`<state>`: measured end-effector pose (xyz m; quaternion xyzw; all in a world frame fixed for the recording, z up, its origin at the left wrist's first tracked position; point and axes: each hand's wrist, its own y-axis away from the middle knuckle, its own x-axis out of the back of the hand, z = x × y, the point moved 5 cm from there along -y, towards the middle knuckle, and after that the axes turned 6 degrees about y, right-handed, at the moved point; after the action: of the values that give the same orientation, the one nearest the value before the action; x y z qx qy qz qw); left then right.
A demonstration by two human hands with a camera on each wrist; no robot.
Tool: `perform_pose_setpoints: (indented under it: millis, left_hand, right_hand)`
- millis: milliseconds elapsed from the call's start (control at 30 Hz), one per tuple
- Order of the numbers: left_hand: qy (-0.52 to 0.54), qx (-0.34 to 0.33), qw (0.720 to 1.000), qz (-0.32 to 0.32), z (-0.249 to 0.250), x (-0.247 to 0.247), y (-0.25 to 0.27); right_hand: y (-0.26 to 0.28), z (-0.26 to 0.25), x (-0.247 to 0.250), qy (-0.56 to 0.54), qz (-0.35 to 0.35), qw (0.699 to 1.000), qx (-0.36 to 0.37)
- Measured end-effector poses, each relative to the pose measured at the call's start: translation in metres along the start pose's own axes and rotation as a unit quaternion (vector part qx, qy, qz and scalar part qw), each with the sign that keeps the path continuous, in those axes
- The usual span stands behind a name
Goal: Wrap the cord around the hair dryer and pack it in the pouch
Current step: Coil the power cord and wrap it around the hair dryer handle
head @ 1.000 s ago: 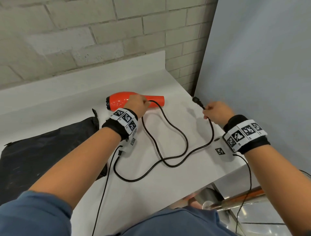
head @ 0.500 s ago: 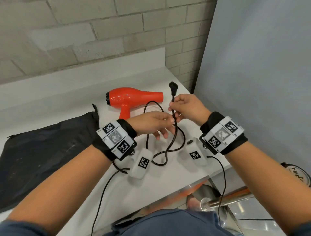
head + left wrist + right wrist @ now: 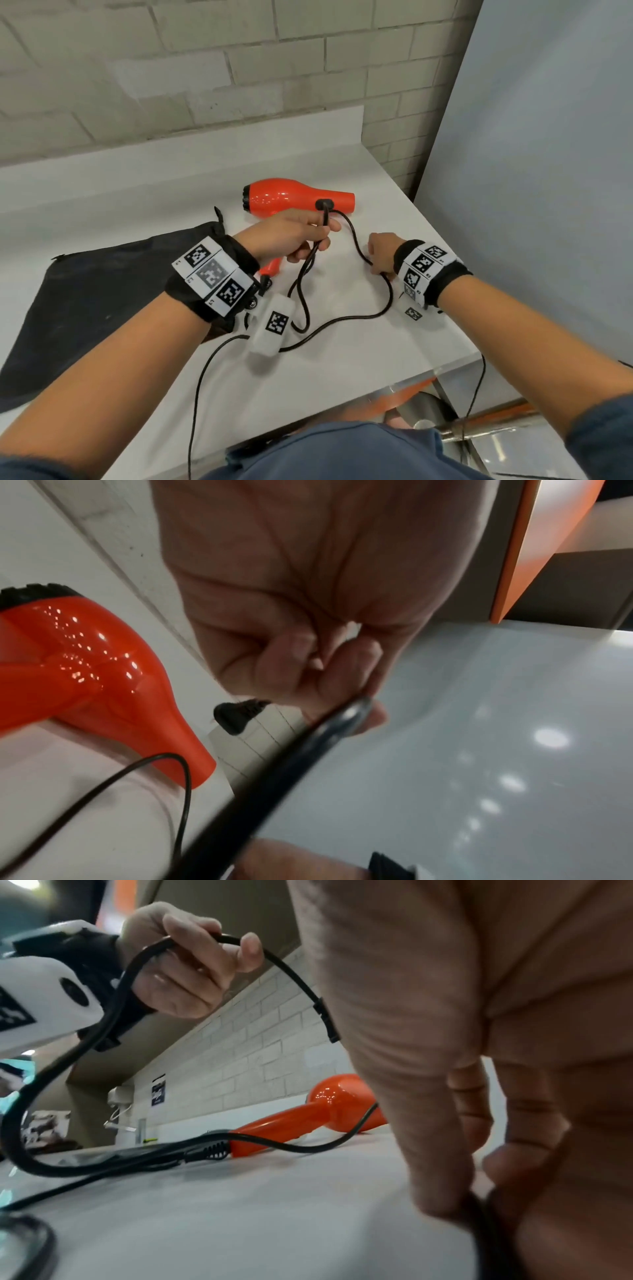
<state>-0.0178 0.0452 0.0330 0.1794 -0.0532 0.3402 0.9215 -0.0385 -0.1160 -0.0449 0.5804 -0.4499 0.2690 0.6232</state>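
Orange hair dryer (image 3: 274, 200) lies on its side on white bench (image 3: 394, 349), nozzle to the right, handle toward the person, just beyond the hands. L hand (image 3: 291, 236), raised above bench, has its grip curled round the black cord (image 3: 342, 320) near the plug (image 3: 323, 204), which sticks up past the fingers (image 3: 205, 961). R hand (image 3: 380, 253) is down on the bench w/ its grip pinching the cord further along. Cord sags betw. the two hands, then loops loose over the bench and runs to the dryer handle. Black pouch (image 3: 92, 308) lies flat at left, just beside the dryer. Brick wall (image 3: 171, 68) behind.
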Motion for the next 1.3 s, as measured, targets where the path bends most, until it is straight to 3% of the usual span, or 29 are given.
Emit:
perform_pose_setpoints:
  millis: [100, 233, 300, 400, 467, 567, 633, 733, 833, 900, 1000, 1100, 1167, 1233, 1300]
  left_hand:
    - [-0.021, -0.025, 0.999, 0.024, 0.008, 0.009, -0.001]
    - [-0.01, -0.112, 0.988, 0.107, 0.032, 0.019, -0.007]
    - [-0.016, -0.171, 0.973, 0.153, 0.04, 0.024, -0.011]
    - [-0.11, -0.243, 0.939, 0.217, 0.044, 0.027, -0.016]
    - [-0.183, -0.258, 0.922, 0.223, 0.04, 0.022, -0.019]
    - [-0.298, -0.256, 0.905, 0.166, 0.019, 0.008, -0.022]
    - [-0.375, -0.236, 0.889, 0.114, 0.001, -0.002, -0.024]
    - [-0.495, -0.134, 0.858, 0.03, -0.029, -0.015, -0.028]
    - [-0.547, -0.037, 0.835, -0.045, -0.051, -0.022, -0.031]
    - [-0.549, 0.009, 0.832, -0.078, -0.062, -0.026, -0.032]
    - [-0.512, 0.056, 0.852, -0.094, -0.071, -0.025, -0.032]
    - [-0.444, 0.062, 0.893, -0.042, -0.066, -0.007, -0.03]
    - [-0.384, 0.053, 0.92, 0.054, -0.06, 0.018, -0.028]
    - [-0.362, 0.059, 0.917, 0.159, -0.06, 0.045, -0.028]
    - [-0.37, 0.099, 0.903, 0.197, -0.066, 0.062, -0.032]
  right_hand:
    - [-0.003, 0.005, 0.0, -0.068, 0.013, 0.998, 0.001]
    - [0.002, 0.019, 0.009, -0.114, 0.025, 0.993, -0.029]
    - [0.006, 0.031, 0.009, -0.108, 0.009, 0.992, -0.067]
    - [0.012, 0.052, 0.0, -0.139, -0.024, 0.984, -0.113]
    - [0.014, 0.062, -0.007, -0.142, -0.032, 0.981, -0.131]
    - [0.016, 0.069, -0.013, -0.154, -0.032, 0.98, -0.126]
    - [0.016, 0.071, -0.014, -0.163, -0.033, 0.979, -0.114]
    - [0.018, 0.07, -0.014, -0.168, -0.035, 0.98, -0.101]
    - [0.02, 0.066, -0.016, -0.156, -0.051, 0.982, -0.097]
    - [0.021, 0.062, -0.017, -0.145, -0.06, 0.983, -0.097]
    - [0.023, 0.056, -0.014, -0.106, -0.059, 0.988, -0.097]
    - [0.027, 0.05, -0.002, -0.033, -0.029, 0.994, -0.1]
    - [0.03, 0.038, 0.006, -0.03, 0.004, 0.997, -0.075]
    - [0.031, 0.016, 0.013, -0.081, 0.04, 0.996, -0.008]
    - [0.034, -0.012, 0.014, -0.127, 0.053, 0.988, 0.066]
